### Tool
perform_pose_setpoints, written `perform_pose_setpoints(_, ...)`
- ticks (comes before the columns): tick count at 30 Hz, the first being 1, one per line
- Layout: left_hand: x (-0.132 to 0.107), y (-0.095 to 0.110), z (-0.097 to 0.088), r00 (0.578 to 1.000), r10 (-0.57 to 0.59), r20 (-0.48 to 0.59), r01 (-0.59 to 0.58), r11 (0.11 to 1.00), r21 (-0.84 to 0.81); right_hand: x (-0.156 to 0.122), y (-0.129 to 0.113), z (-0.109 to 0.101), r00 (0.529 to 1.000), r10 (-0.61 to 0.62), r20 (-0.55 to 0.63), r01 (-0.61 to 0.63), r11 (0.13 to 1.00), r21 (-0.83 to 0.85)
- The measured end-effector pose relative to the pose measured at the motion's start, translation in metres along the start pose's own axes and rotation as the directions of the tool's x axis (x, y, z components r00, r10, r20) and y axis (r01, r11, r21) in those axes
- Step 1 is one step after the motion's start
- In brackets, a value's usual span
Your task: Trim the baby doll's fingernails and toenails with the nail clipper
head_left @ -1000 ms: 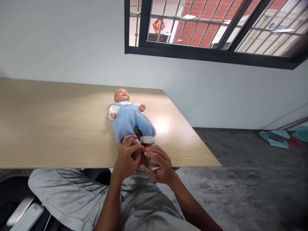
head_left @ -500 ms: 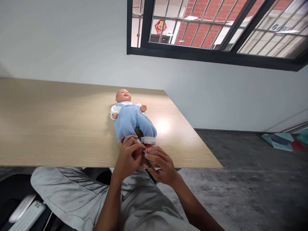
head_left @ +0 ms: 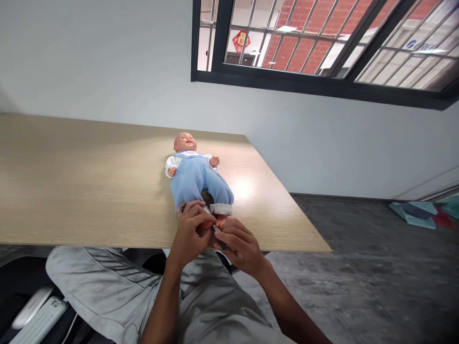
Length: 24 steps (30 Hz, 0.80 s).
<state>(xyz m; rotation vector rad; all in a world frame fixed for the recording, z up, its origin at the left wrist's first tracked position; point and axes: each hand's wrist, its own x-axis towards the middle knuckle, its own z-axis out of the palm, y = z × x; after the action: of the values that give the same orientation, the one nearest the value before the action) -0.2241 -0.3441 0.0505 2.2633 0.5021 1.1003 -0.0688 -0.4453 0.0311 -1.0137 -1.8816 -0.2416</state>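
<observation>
A baby doll (head_left: 195, 178) in a blue romper and white shirt lies on its back on the wooden table (head_left: 89, 186), head toward the wall and feet at the near edge. My left hand (head_left: 190, 233) is closed round one of the doll's feet. My right hand (head_left: 241, 248) is closed in a pinch on a small dark metal tool (head_left: 219, 235), too small to name, with its tip at the toes of that foot. The other foot (head_left: 221, 220) pokes out of the cuffed trouser leg just above my right hand.
My grey-trousered legs (head_left: 118, 291) are under the table's near edge. A white device (head_left: 39, 320) lies low at the left. Dark grey floor stretches to the right, with teal and red items (head_left: 419, 212) near the wall. A barred window (head_left: 322, 38) is above.
Both hands have stayed at the doll's foot. My right hand has edged slightly closer to my left, and the camera has shifted a little.
</observation>
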Motion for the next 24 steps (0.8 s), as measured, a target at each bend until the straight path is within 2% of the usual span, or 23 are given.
perform_pose_setpoints(4, 0.0006, -0.0011, 0.0007, 1.0, 0.0, -0.016, -0.001, 1.0, -0.012, -0.002, 0.0002, 0.0022, 1.0, -0.019, 0.003, 0.019, 0.998, -0.054)
perform_pose_setpoints(12, 0.0003, -0.0034, 0.0016, 1.0, -0.011, -0.021, 0.011, 1.0, -0.025, -0.003, 0.0, 0.0026, 1.0, -0.016, -0.01, 0.015, 1.0, -0.024)
perform_pose_setpoints(20, -0.0006, -0.0039, 0.0024, 0.999, 0.0, -0.036, -0.001, 1.0, -0.021, 0.0032, -0.0025, 0.0015, 0.998, -0.052, 0.039, 0.055, 0.995, -0.084)
perform_pose_setpoints(24, -0.0004, -0.0033, 0.0023, 0.999, -0.002, -0.039, 0.001, 1.0, -0.029, 0.0009, -0.0014, 0.0017, 0.997, -0.06, 0.04, 0.062, 0.996, -0.062)
